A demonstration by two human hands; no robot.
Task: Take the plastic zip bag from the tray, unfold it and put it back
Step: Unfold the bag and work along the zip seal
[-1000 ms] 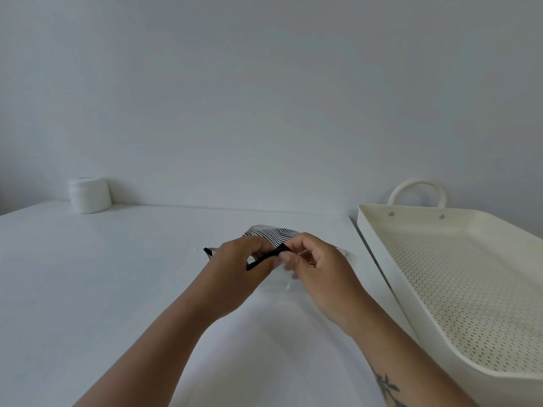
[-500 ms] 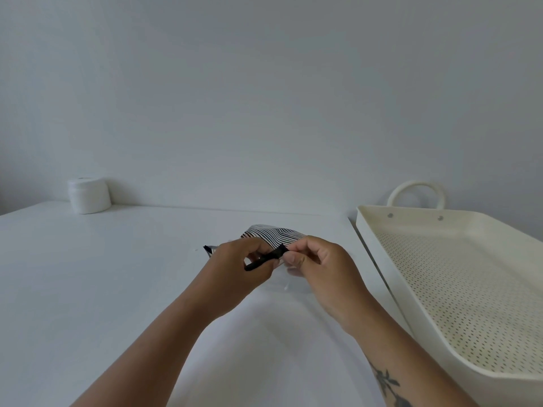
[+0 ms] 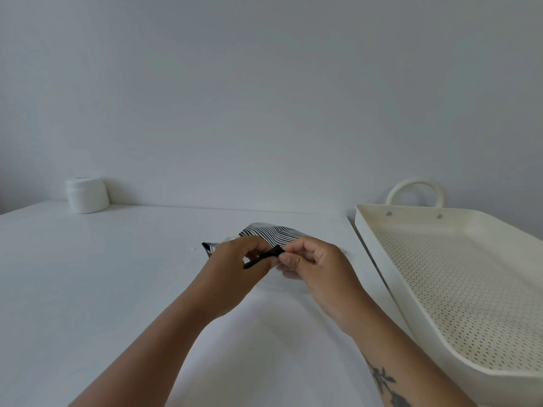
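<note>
White surfaces: the table [image 3: 117, 289] and the wall behind it are both plain white, so the hands and the bag stand out against them.
Zip bag: the plastic zip bag [image 3: 276, 232] is out on the table, left of the tray and apart from it; it shows a black-and-white striped panel, a clear plastic part and a black strip along one edge.
Black strip: the black strip [image 3: 264, 257] runs at a slant between the two hands, raised a little above the rest of the bag.
Left hand: the left hand [image 3: 235, 265] is curled, its fingers closed together in a pinch on the lower end of the strip.
Right hand: the right hand [image 3: 314, 265] is also curled, thumb and forefinger pressed on the upper end of the strip; the other fingers are tucked in.
Contact: the fingertips of both hands nearly meet over the bag.
Tray: the cream tray [image 3: 379, 259] with a perforated floor and a loop handle at its far end sits at the right of the table, with nothing in it.
Far corner: a white jar [image 3: 87, 195] stands by the wall at the far left, well apart from the hands.
Forearm: a dark tattoo [image 3: 385, 380] marks the right forearm.
</note>
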